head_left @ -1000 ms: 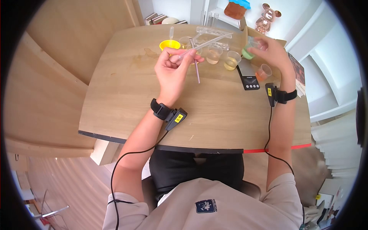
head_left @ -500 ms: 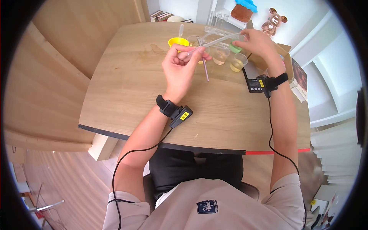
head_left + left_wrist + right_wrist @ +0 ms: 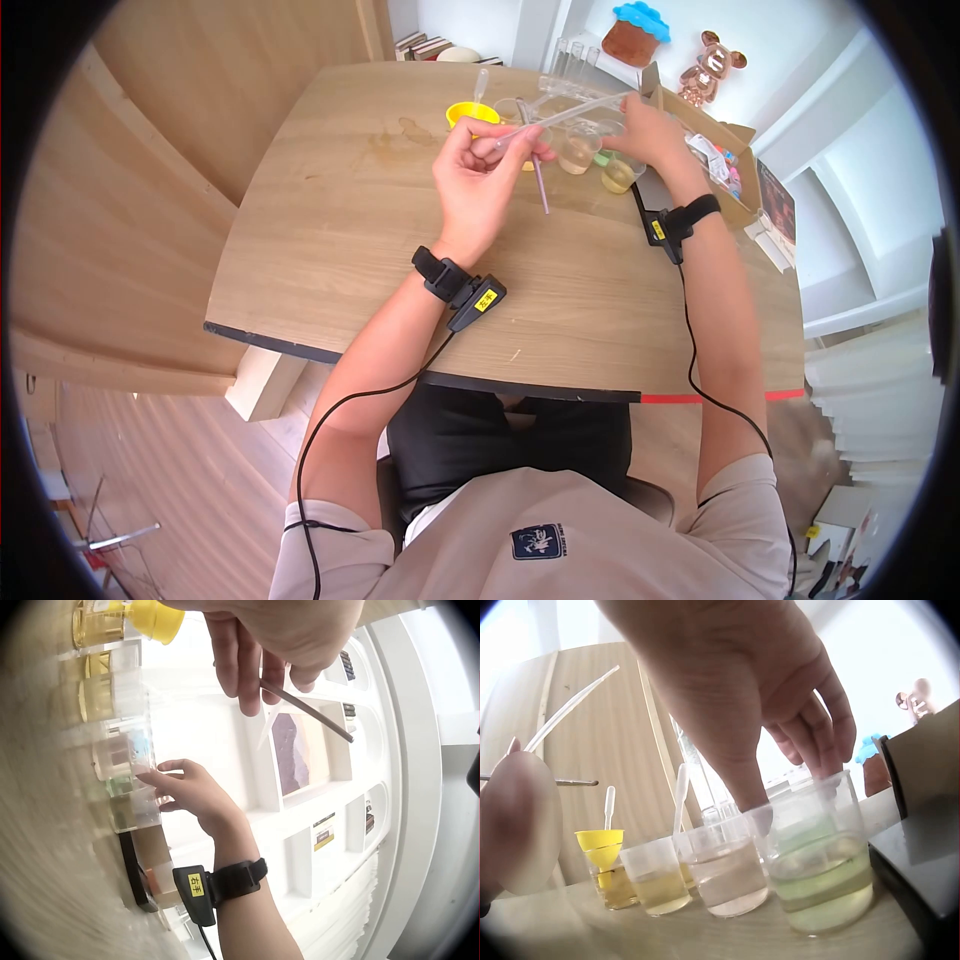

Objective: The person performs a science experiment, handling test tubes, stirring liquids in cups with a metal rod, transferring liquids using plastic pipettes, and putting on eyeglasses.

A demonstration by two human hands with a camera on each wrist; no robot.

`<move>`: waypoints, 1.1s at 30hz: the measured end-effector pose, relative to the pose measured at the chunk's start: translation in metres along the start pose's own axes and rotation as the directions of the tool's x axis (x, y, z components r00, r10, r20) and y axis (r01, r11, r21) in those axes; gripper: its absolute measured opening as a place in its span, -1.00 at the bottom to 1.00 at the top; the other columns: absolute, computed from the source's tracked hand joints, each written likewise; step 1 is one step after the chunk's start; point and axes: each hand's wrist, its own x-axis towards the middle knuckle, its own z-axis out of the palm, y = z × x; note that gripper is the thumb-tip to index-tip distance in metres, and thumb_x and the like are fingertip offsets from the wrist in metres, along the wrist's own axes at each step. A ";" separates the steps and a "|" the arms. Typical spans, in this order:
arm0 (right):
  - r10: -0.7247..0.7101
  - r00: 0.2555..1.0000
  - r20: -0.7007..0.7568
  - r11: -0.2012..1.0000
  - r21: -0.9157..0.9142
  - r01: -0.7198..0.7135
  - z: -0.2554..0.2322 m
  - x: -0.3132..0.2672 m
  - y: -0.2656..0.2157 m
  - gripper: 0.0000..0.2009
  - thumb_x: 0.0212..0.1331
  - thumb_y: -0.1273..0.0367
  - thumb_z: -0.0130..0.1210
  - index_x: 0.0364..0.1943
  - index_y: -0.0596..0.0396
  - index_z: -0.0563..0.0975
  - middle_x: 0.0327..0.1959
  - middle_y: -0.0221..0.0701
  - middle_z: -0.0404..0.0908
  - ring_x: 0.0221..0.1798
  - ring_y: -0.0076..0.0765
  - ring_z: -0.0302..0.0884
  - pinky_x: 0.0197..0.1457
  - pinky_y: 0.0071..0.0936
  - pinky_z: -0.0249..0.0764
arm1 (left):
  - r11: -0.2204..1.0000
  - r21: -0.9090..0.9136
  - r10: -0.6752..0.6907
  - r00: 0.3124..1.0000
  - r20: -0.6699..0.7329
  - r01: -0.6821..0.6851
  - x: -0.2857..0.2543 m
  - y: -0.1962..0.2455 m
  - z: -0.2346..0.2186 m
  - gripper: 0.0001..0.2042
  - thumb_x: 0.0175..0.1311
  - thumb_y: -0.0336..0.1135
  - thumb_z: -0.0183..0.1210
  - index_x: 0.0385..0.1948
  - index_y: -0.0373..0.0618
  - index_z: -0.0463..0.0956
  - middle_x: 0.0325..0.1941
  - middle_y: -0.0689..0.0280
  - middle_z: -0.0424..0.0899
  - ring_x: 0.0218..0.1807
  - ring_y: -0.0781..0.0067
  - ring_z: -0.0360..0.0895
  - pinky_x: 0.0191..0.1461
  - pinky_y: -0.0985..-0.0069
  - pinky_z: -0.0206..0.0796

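Note:
My left hand (image 3: 470, 190) pinches a translucent white tube-like dropper (image 3: 570, 707) and a thin purplish stick (image 3: 542, 188) above the table. The stick's dark tip shows in the right wrist view. My right hand (image 3: 652, 138) grips a clear plastic cup of green liquid (image 3: 118, 786) near its rim, thumb on one side and fingers on the other. A cup of pale yellow liquid (image 3: 619, 178) partly hides it. Beside them stands a cup of pinkish liquid (image 3: 577, 153). Further left, a yellow funnel (image 3: 600, 840) sits in a cup, a dropper standing up behind it.
A black digital scale (image 3: 135, 870) lies below my right wrist, near a cup of orange liquid (image 3: 157, 880). An open cardboard box (image 3: 742, 208) and a book (image 3: 778, 200) are at the right edge. Test tubes (image 3: 574, 62) stand at the back; a wet patch (image 3: 420, 130) marks the table.
My right hand has carried the green cup left from beside the scale and lowered it behind the pale yellow cup. The left hand keeps its hold, nearly still.

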 end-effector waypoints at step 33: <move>-0.057 0.980 -0.190 0.876 0.462 0.140 -0.053 -0.146 0.009 -0.35 0.01 0.02 0.41 0.01 0.18 0.41 -0.28 -0.33 0.62 -0.21 -0.29 0.61 -0.08 -0.38 0.53 | 0.995 0.076 0.064 0.998 -0.012 -0.063 0.001 0.012 -0.004 -0.89 0.41 -0.50 0.19 -0.22 -0.27 0.42 -0.26 0.05 0.76 -0.21 0.23 0.76 -0.15 0.42 0.63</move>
